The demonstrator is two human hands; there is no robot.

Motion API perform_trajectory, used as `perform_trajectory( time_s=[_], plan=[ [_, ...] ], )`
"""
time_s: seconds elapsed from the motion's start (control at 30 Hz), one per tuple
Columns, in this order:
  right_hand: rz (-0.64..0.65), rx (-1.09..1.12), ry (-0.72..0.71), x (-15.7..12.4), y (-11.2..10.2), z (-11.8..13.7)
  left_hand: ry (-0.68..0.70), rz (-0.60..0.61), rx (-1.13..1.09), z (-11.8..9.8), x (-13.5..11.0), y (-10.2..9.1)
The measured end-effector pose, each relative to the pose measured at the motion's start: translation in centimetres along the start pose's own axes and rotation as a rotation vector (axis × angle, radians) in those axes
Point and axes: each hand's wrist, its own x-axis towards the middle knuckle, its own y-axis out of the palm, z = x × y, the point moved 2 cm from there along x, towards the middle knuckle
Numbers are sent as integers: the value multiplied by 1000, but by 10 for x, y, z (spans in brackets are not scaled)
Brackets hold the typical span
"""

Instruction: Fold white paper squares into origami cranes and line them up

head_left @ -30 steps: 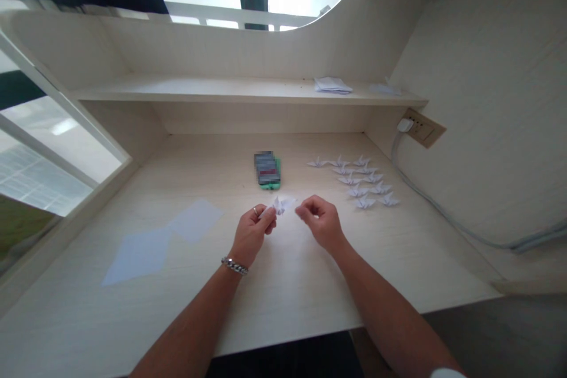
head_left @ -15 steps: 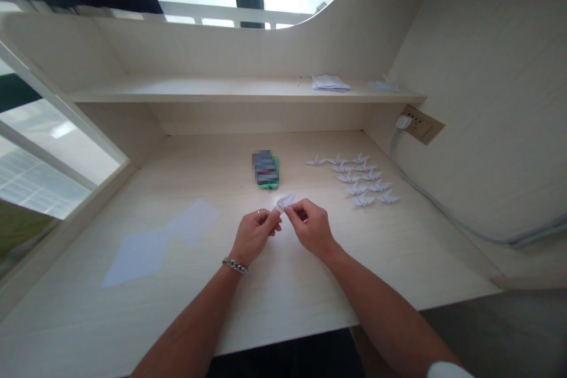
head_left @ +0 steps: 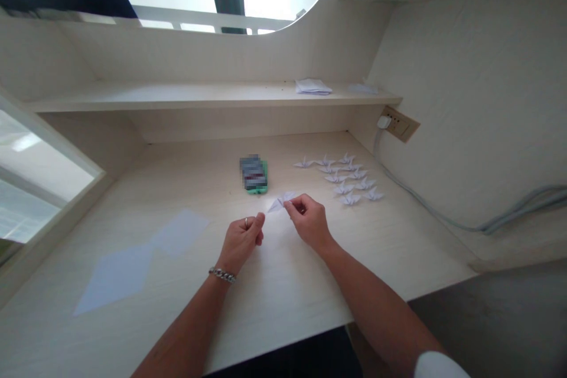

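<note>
A small piece of folded white origami paper (head_left: 277, 205) is held up over the desk, with a pointed end towards the left. My right hand (head_left: 309, 220) pinches its right side between thumb and fingers. My left hand (head_left: 243, 241), wearing a ring and a chain bracelet, has its fingers curled and its thumb pressed down at the paper's left point. The fingers hide how much of that point they hold. Right of my hands, several finished white paper cranes (head_left: 349, 180) stand in rows on the desk.
Two flat white paper sheets (head_left: 116, 277) lie at the left of the desk. A pixelated item with a green edge (head_left: 263, 180) sits beyond my hands. Folded paper (head_left: 312, 87) rests on the shelf (head_left: 199, 94). A cable (head_left: 425, 204) runs from the wall socket (head_left: 401, 124).
My hands have drawn apart, the left one moving left and slightly down. More of the folded paper shows between them. The camera view has shifted a little to the right.
</note>
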Motion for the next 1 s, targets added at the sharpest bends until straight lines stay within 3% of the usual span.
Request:
perform_trajectory(
  time_s=[0.23, 0.37, 0.63, 1.0],
  plan=[
    [-156, -254, 218, 47, -9, -61, 73, 71, 143, 13, 5, 8],
    [-215, -333, 245, 79, -9, -81, 96, 91, 170, 13, 3, 9],
    [-246, -481, 268, 113, -5, -90, 92, 111, 244, 12, 2, 10],
    [-252, -538, 299, 112, -5, -89, 107, 159, 314, 6, -2, 11]
  ],
)
